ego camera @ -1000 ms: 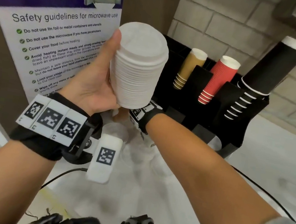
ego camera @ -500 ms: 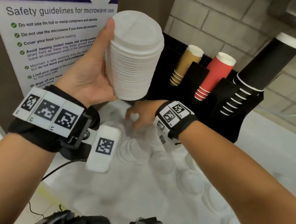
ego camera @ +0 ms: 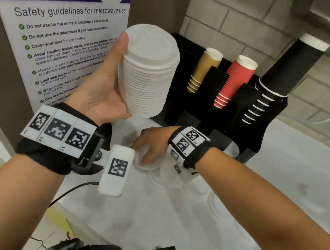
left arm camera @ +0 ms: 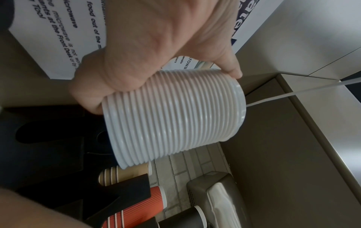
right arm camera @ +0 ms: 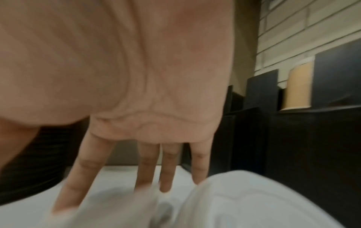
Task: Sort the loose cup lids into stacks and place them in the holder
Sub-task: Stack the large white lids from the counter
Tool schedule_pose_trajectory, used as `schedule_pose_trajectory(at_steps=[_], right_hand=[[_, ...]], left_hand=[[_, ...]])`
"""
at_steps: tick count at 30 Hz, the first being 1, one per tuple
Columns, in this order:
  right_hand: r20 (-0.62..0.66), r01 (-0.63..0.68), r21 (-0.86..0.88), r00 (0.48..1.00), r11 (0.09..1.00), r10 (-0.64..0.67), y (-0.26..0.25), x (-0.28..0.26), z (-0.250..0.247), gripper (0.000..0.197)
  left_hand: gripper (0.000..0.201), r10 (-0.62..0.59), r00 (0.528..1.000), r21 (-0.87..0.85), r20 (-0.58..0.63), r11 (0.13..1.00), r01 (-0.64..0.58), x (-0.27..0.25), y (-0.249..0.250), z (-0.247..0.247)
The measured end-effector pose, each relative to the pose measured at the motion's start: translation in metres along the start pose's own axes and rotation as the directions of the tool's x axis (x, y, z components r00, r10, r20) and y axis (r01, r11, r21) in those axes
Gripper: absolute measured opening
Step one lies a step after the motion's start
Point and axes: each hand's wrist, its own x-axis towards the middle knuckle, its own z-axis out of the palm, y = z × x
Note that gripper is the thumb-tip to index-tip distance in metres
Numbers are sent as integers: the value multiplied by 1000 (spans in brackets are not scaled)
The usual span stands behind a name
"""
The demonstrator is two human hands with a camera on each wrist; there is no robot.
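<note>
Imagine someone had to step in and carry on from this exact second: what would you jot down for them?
Left hand: grips a tall stack of white lids, raised beside the black cup holder.
Right hand: down on the white counter, fingers reaching straight onto a loose lid; whether it is gripped is too blurred to tell.
Done: many lids are gathered into the one stack.
Left: more loose lids lie on the counter nearer you; add them, then set the stack in the holder, which holds tan, red and black cups.
</note>
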Motion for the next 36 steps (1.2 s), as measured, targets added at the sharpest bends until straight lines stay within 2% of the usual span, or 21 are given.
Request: schedule_pose_trajectory(at_steps=[2,4,5,7,9,10,12,14,15,17,18,19,20,21,22,23,25,27,28,32,36], right_hand=[[-116,-11,177,993,984,32,12,-17,-2,68],[-294,34,416,951,909,99,23,-33,-6,79],[-372,142,570,923,809,100,26,-41,-6,84],[-514,420,783,852,459,98,27,-53,-1,90],[-582,573,813,802,104,137,24,-61,5,86],[-599,609,793,787,-32,150,22,-63,8,84],[-631,653,737,757,-174,168,19,-64,14,76],[-651,682,690,731,-240,205,17,-66,19,71],[-646,689,671,725,-275,238,17,-66,21,70],[-623,696,644,718,-318,310,17,-66,25,68],[-610,697,641,717,-322,337,17,-65,26,68],[-596,694,645,719,-321,357,17,-65,27,68],[-581,687,651,725,-322,371,15,-64,28,68],[-563,677,660,733,-325,382,13,-62,28,68],[-543,663,672,744,-330,389,11,-59,29,69],[-522,644,687,759,-337,388,8,-56,29,69],[-479,599,715,796,-360,371,1,-45,30,71],[-430,551,739,829,-388,359,-7,-30,31,76],[-406,532,743,841,-407,357,-12,-22,31,78],[-316,462,740,880,-488,354,-32,8,32,81],[-266,419,732,902,-537,340,-42,23,31,81]], left_hand=[[109,-6,1000,-6,18,1000,6,1,-2,2],[105,-21,1000,-54,4,998,21,4,-5,4],[100,-28,1000,-71,-4,997,28,5,-7,5],[84,-35,999,-82,-14,996,34,8,-11,4],[80,-61,998,-64,-19,996,60,12,-17,3],[80,-77,997,-53,-23,996,76,14,-20,2],[76,-99,995,-37,-35,995,97,16,-26,3],[67,-93,991,15,-94,995,95,17,-30,6],[62,-61,985,93,-164,993,77,19,-31,7],[57,119,939,370,-322,929,10,21,-31,8],[54,269,896,540,-354,840,-39,22,-30,7],[47,437,844,725,-311,683,-87,21,-28,6],[35,586,787,884,-193,451,-119,21,-25,5],[26,671,740,974,-44,195,-119,18,-22,4],[21,687,723,995,81,-16,-96,16,-19,4],[21,660,735,985,154,-158,-65,12,-16,6],[28,562,808,951,178,-308,5,7,-10,9],[43,473,867,919,156,-391,49,3,-4,12],[49,444,884,913,149,-406,50,0,-2,13],[59,341,939,909,53,-405,96,-6,1,9],[62,307,952,921,3,-371,117,-7,1,2]])
